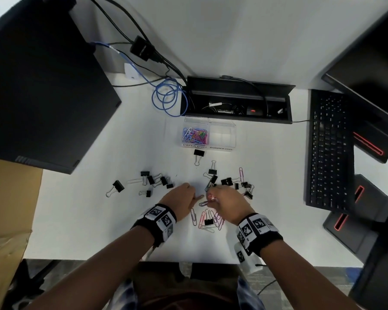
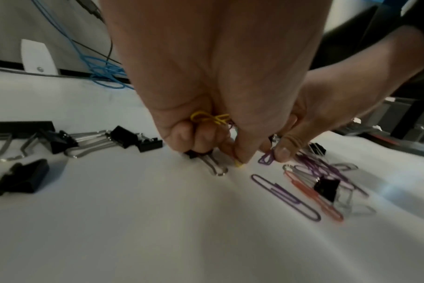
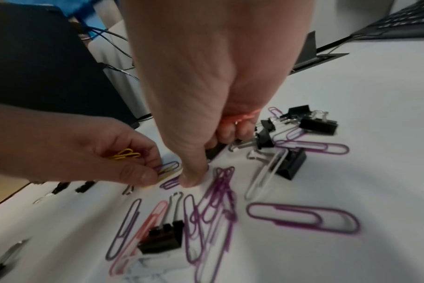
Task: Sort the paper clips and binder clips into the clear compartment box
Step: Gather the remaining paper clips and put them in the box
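Even overhead light, soft shadows; wrist views blurred, edges warped.

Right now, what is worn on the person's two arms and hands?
Both forearms are bare, with no sleeves on them and no gloves. The left hand and the right hand each have a black wristband behind them, carrying white blocks printed with black square-pattern markers.
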Motion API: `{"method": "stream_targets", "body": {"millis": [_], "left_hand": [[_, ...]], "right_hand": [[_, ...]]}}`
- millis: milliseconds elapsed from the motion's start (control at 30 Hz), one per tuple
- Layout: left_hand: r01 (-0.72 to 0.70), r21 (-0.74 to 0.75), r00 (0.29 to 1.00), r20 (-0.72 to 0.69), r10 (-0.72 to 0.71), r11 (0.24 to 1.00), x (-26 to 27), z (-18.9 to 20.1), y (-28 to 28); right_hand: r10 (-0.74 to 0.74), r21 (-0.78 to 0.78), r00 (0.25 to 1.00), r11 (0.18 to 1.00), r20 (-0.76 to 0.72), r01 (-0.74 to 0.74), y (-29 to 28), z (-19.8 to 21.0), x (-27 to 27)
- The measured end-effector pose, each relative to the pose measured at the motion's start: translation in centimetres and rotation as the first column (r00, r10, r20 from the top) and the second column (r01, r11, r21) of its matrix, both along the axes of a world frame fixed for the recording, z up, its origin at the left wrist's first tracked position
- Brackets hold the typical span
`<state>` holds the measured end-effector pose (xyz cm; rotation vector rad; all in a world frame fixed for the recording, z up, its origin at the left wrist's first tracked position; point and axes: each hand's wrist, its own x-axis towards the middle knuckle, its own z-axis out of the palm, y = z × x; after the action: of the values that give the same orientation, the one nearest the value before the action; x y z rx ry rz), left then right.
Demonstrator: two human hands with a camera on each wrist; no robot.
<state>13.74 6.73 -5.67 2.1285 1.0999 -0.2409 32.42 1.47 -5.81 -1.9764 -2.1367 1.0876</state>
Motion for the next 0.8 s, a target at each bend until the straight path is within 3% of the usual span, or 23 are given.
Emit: {"method": "stream_targets", "body": {"millis": [133, 233, 400, 500, 600, 733, 800], "left_hand": [[-0.159, -0.18, 0.983, 0.062, 0.173, 0.971, -0.4, 0.7, 1.1], [-0.313, -0.266, 0.929, 0.115, 0.352, 0.912, -0.8, 2.4, 2.9], [-0.483, -0.353, 0.786, 0.228, 0.575, 0.801, 0.3, 6.2, 8.4], [-0.491, -0.295, 0.807, 0.2, 0.555, 0.82, 2.1, 7.5, 12.4], [-0.504, -0.337, 0.815, 0.121, 0.567, 0.795, 4.0, 7.8, 15.1], [-0.599, -0.553, 0.65, 0.087, 0.755, 0.58, 5.1, 7.2, 16.9], [-0.619, -0.563, 0.616, 0.084, 0.783, 0.548, 5.0, 7.2, 17.1]], "right_hand": [[-0.037, -0.058, 0.999, 0.998, -0.027, 0.035, 0.6, -0.2, 0.0], [-0.196, -0.1, 0.965, 0.978, -0.174, 0.181, 1.3, 0.8, -0.1], [-0.565, -0.172, 0.766, 0.825, -0.307, 0.539, 5.5, 4.2, -0.4], [-0.663, -0.192, 0.671, 0.744, -0.332, 0.64, 10.0, 5.9, -0.4], [-0.724, -0.293, 0.609, 0.689, -0.324, 0.663, 14.2, 6.8, -0.9], [-0.795, -0.427, 0.507, 0.606, -0.331, 0.671, 17.6, 4.5, -0.9], [-0.803, -0.422, 0.485, 0.595, -0.347, 0.683, 18.1, 4.1, -0.9]]}}
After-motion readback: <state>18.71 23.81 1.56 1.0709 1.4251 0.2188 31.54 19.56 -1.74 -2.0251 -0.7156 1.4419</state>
